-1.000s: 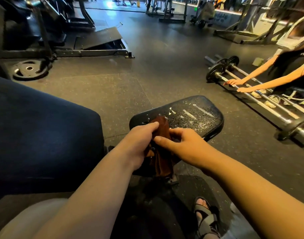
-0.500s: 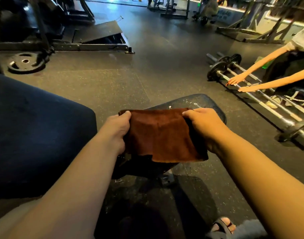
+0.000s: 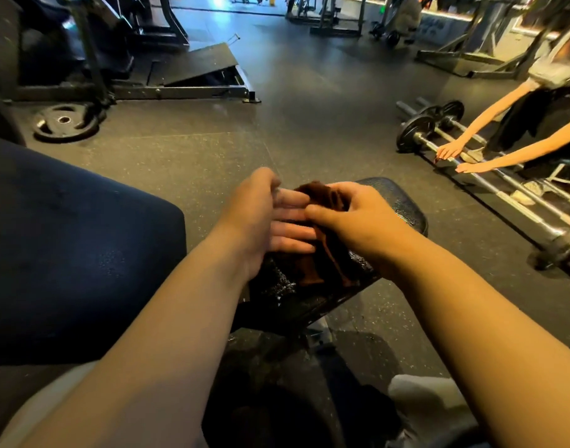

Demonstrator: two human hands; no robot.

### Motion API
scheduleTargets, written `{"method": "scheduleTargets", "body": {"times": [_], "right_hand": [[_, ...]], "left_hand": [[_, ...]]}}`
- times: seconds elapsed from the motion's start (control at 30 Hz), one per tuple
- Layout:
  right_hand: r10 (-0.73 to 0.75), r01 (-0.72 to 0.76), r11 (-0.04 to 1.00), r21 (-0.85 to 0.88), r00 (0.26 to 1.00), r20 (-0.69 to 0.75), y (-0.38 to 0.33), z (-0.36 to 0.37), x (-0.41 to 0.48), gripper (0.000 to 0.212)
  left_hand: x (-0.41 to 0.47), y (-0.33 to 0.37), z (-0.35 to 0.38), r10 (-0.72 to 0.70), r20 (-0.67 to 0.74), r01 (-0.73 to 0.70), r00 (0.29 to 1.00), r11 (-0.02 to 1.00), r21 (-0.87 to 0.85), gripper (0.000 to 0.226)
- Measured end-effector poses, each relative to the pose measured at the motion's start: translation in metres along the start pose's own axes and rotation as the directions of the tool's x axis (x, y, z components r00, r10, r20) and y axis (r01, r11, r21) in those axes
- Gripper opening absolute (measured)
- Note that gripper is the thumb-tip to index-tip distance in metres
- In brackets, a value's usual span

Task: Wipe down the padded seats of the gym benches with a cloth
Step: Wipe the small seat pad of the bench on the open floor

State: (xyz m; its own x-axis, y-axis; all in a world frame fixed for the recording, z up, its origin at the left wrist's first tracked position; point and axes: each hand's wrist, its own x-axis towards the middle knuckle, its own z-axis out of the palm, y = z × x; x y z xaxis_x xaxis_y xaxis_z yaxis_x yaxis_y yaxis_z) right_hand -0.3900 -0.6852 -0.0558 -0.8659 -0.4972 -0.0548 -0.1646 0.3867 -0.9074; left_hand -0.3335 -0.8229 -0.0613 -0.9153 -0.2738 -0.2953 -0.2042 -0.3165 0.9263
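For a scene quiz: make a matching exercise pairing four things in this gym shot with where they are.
Things:
1. brown cloth
2. weight plate
3. barbell
4. black seat pad

Places:
A. flat on the floor, far left
B. on the floor at right, under another person's hands
C. bunched between both hands
D. beneath the hands and cloth

Pairs: 1-C, 2-A, 3-B, 4-D

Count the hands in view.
4: left hand and right hand on the cloth over the seat; another person's two hands at the barbells, right.
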Motion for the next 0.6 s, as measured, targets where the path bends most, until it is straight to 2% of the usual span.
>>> {"method": "scheduleTargets", "body": {"times": [0.07, 0.1, 0.13, 0.2, 0.23, 0.27, 0.37, 0.43, 0.5, 0.53, 0.6], "right_hand": [[0.115, -0.107, 0.963, 0.248, 0.993, -0.017, -0.002, -0.009, -0.002, 0.020], [0.183, -0.183, 0.904, 0.387, 0.982, 0.036, -0.003, -0.012, -0.004, 0.022], [0.220, -0.241, 0.845, 0.477, 0.970, 0.099, -0.003, -0.015, -0.006, 0.023], [0.235, -0.287, 0.804, 0.521, 0.958, 0.165, 0.002, -0.017, -0.009, 0.024], [0.240, -0.291, 0.804, 0.519, 0.957, 0.165, 0.005, -0.017, -0.010, 0.023], [0.242, -0.288, 0.807, 0.516, 0.958, 0.157, 0.008, -0.017, -0.011, 0.022], [0.236, -0.259, 0.863, 0.434, 0.966, 0.107, 0.018, -0.014, -0.008, 0.021], [0.201, -0.206, 0.903, 0.378, 0.978, 0.053, 0.020, -0.012, -0.006, 0.020], [0.182, -0.170, 0.925, 0.341, 0.983, -0.004, 0.023, -0.013, -0.006, 0.021], [0.184, -0.166, 0.933, 0.319, 0.983, -0.027, 0.026, -0.015, -0.006, 0.021], [0.176, -0.152, 0.954, 0.257, 0.982, -0.074, 0.032, -0.019, -0.004, 0.019]], "left_hand": [[0.004, -0.004, -0.009, 0.065, -0.185, -0.039, 0.981, 0.990, 0.137, 0.029], [0.005, -0.008, -0.015, 0.053, -0.205, -0.015, 0.977, 0.982, 0.187, 0.024], [0.003, -0.013, -0.019, -0.002, -0.149, 0.032, 0.989, 0.979, 0.201, 0.027], [-0.004, -0.023, -0.018, -0.155, 0.057, 0.146, 0.986, 0.981, 0.130, 0.036], [-0.008, -0.028, -0.014, -0.172, 0.127, 0.162, 0.977, 0.983, 0.084, 0.037], [-0.011, -0.032, -0.010, -0.153, 0.130, 0.147, 0.980, 0.988, 0.057, 0.034], [-0.007, -0.036, -0.008, -0.013, -0.117, 0.016, 0.993, 0.999, 0.028, 0.021], [-0.003, -0.035, -0.014, 0.139, -0.267, -0.138, 0.954, 0.990, 0.022, 0.017], [0.002, -0.035, -0.019, 0.348, -0.350, -0.293, 0.870, 0.935, 0.201, 0.016], [0.002, -0.036, -0.019, 0.452, -0.337, -0.342, 0.826, 0.877, 0.338, 0.016], [0.004, -0.043, -0.012, 0.596, -0.211, -0.357, 0.775, 0.688, 0.632, 0.016]]}}
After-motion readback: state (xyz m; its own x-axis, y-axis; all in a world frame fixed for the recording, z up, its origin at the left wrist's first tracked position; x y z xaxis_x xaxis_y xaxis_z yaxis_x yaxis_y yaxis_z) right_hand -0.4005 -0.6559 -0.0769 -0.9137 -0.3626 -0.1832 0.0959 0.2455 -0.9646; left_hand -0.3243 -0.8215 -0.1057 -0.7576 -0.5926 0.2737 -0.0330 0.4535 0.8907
